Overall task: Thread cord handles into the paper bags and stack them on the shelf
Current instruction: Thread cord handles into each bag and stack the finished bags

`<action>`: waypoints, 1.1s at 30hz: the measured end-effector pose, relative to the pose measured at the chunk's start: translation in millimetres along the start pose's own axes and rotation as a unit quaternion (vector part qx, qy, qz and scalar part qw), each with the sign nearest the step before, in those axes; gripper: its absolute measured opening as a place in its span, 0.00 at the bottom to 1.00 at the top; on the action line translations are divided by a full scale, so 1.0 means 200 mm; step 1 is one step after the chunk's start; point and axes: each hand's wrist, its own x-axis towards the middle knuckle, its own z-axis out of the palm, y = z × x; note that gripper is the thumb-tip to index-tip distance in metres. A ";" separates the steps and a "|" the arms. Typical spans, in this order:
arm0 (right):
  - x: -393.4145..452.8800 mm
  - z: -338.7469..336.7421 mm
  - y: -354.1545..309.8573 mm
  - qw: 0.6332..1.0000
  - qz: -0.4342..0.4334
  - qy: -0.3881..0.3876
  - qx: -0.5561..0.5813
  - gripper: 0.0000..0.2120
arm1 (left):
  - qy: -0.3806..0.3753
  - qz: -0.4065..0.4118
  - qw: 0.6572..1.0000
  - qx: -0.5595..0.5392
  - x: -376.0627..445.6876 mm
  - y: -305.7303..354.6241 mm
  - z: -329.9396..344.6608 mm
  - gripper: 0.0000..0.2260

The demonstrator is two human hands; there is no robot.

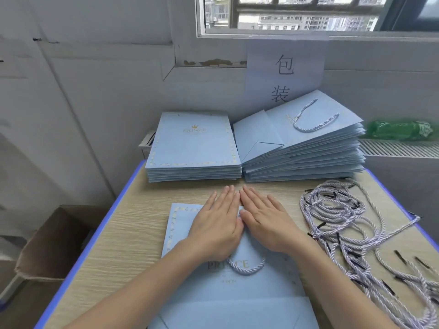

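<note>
Item: paper bag [190, 222] under my hands, flat on the tabletop [133, 222], long axis running near to far, its folded bottom flap toward me at the near edge. A cord handle [245, 267] loops out over the printed face, just on the near side of my wrists — this bag looks threaded on the side I can see.

Left hand [215, 227]: fingers straight, palm down, pressing the bag flat. Right hand [263, 223]: the same, fingers straight and flat, thumb touching my left hand. Neither grips anything.

Far left: stack of flat bags [192, 148], no cords visible, holes showing at the far edge — my judgement, the unthreaded supply. Far right: stack of bags with handles [306, 148], top one lying tilted with its cord on show; the finished pile, I judge. It lies far and right of my hands, so my right hand is the nearer one to carry the bag there.

Right of the bag: loose cords [344, 224] in a tangled heap, running to the near right edge, close beside my right forearm.

Open room: bare tabletop left of the bag, and a strip between my fingertips and the two stacks. The path to the finished stack passes the far end of the cords; I would lift, not slide.
</note>
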 end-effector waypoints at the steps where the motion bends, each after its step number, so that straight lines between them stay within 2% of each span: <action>1: 0.00 0.01 0.00 0.999 0.000 0.031 0.031 0.26 | 0.006 -0.007 1.000 -0.016 0.00 0.00 0.00 0.35; 3: -0.01 0.00 0.00 0.974 0.029 0.124 0.186 0.27 | 0.032 -0.020 0.997 -0.061 -0.01 0.01 -0.02 0.28; 5: -0.01 0.00 0.04 0.939 0.063 0.174 0.290 0.19 | 0.062 -0.020 0.992 -0.105 -0.01 0.01 -0.03 0.26; 7: -0.03 0.00 0.03 0.941 0.067 0.185 0.274 0.13 | 0.090 -0.024 0.985 -0.145 -0.02 0.00 -0.04 0.23; 9: -0.06 0.00 0.00 0.948 0.066 0.188 0.248 0.13 | 0.109 -0.032 0.978 -0.176 -0.05 -0.01 -0.05 0.17; 11: -0.11 0.00 -0.05 0.957 0.067 0.173 0.223 0.13 | 0.114 -0.040 0.975 -0.187 -0.09 -0.02 -0.08 0.15; 14: -0.18 -0.05 -0.12 0.974 0.041 0.108 0.193 0.17 | 0.122 -0.047 0.981 -0.145 -0.17 -0.04 -0.18 0.12; 16: -0.24 -0.12 -0.16 0.975 0.011 0.101 0.199 0.20 | 0.152 -0.038 0.982 -0.106 -0.23 -0.06 -0.28 0.12; 18: -0.30 -0.23 -0.21 0.970 -0.004 0.133 0.203 0.21 | 0.217 -0.026 0.971 -0.092 -0.30 -0.05 -0.38 0.10; 20: -0.35 -0.35 -0.29 0.955 0.001 0.185 0.231 0.20 | 0.333 0.007 0.939 -0.083 -0.34 -0.06 -0.50 0.08; 22: -0.39 -0.49 -0.34 0.916 -0.014 0.237 0.323 0.17 | 0.432 0.037 0.898 -0.075 -0.35 -0.06 -0.62 0.09; 24: -0.43 -0.59 -0.36 0.881 -0.016 0.276 0.384 0.15 | 0.471 0.039 0.877 -0.088 -0.35 -0.06 -0.72 0.13; 27: -0.44 -0.69 -0.32 0.875 0.022 0.317 0.365 0.12 | 0.457 0.007 0.883 -0.109 -0.35 -0.07 -0.76 0.15; 29: -0.41 -0.72 -0.27 0.855 0.046 0.351 0.380 0.11 | 0.402 -0.004 0.905 -0.140 -0.33 -0.09 -0.71 0.15; 30: -0.38 -0.73 -0.24 0.841 0.059 0.368 0.391 0.11 | 0.361 -0.007 0.919 -0.159 -0.32 -0.10 -0.67 0.18; 33: -0.24 -0.76 -0.13 0.793 0.104 0.397 0.449 0.11 | 0.254 -0.003 0.952 -0.171 -0.24 -0.13 -0.55 0.44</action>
